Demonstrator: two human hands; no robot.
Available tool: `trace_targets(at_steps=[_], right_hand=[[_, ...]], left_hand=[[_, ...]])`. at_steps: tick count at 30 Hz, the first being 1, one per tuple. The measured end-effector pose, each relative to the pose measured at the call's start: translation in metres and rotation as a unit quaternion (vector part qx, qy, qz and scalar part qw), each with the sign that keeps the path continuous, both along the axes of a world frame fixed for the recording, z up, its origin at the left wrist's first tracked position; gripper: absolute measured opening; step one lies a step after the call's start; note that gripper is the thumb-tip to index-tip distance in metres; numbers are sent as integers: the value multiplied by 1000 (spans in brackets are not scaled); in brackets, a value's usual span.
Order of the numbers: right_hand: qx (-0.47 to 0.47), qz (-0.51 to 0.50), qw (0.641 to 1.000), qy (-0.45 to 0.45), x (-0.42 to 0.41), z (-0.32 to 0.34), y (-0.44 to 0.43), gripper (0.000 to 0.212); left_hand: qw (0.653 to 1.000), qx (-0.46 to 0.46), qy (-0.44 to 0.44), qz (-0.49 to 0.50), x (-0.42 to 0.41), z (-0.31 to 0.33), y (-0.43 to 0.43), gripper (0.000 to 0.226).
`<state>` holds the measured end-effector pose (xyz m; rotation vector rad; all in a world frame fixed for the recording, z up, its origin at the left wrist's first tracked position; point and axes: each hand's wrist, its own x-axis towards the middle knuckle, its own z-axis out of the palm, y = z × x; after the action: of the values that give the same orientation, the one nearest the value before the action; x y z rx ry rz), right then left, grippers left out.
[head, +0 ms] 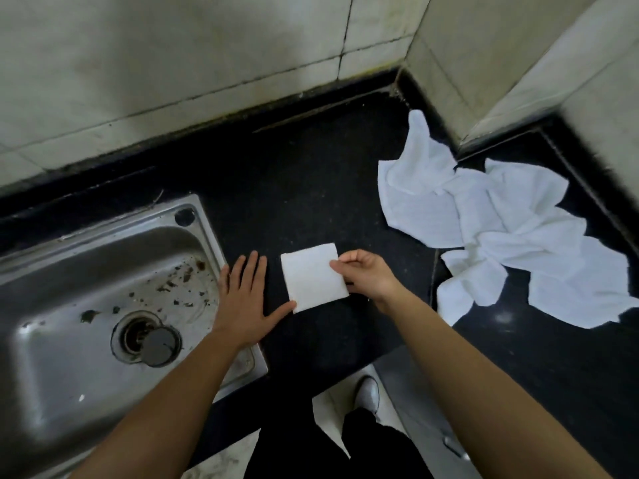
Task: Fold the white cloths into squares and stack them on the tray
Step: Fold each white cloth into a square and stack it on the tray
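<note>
One folded cloth [313, 276] sits square on the black counter [294, 174] at frame centre; right hand [368, 274] pinches its right edge, left hand [245, 297] lies flat, fingers spread, thumb touching its lower-left corner. Pile of unfolded cloths [501, 229] waits at right. No tray in view, so stacking looks not yet begun.

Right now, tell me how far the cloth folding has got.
Done: one folded cloth lies square on the counter. In hand: the right hand pinches its edge; the left hand lies flat beside it. Left: the crumpled cloths on the right are unfolded, and no tray is in view.
</note>
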<state>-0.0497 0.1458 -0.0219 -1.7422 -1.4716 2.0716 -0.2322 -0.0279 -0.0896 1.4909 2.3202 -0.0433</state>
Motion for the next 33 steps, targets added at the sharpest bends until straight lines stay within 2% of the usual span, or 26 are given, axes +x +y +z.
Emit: trace_targets(at_steps=[4,5,6,8,10,13,15,18,22,26,29,33], right_hand=[[30,-68,997,11,17,38,9,32],[45,-79,996,17,21,51,14,37],[63,-86,994,21,26,65,18,39],[103,-93,990,24,38,91,24,41],[133,-88,987,30,53,110,25,44],[142,-119,981,56,79,125,19,52],[136,-155,976,77,100,129,11,52],[138,-196,968,79,132,134,-6,50],[156,-259,949,83,188,144,-36,53],[150,-287,935,146,247,161,-69,54],[177,-334,910,168,306,176,-109,54],[204,-432,862,170,402,181,-182,62]], left_hand=[[990,-1,-124,69,-4,30,17,96],[979,22,-167,113,-3,44,26,87],[954,53,-236,178,0,57,37,76],[852,98,-412,308,11,85,64,62],[742,87,-555,365,27,106,88,45],[642,32,-691,331,54,132,115,9],[606,-17,-747,273,72,143,130,16],[613,-68,-767,178,101,154,143,43],[669,-54,-730,131,150,177,142,32],[686,-44,-724,60,200,209,134,35],[695,-48,-717,1,261,230,123,47],[708,-58,-699,-75,375,241,90,45]])
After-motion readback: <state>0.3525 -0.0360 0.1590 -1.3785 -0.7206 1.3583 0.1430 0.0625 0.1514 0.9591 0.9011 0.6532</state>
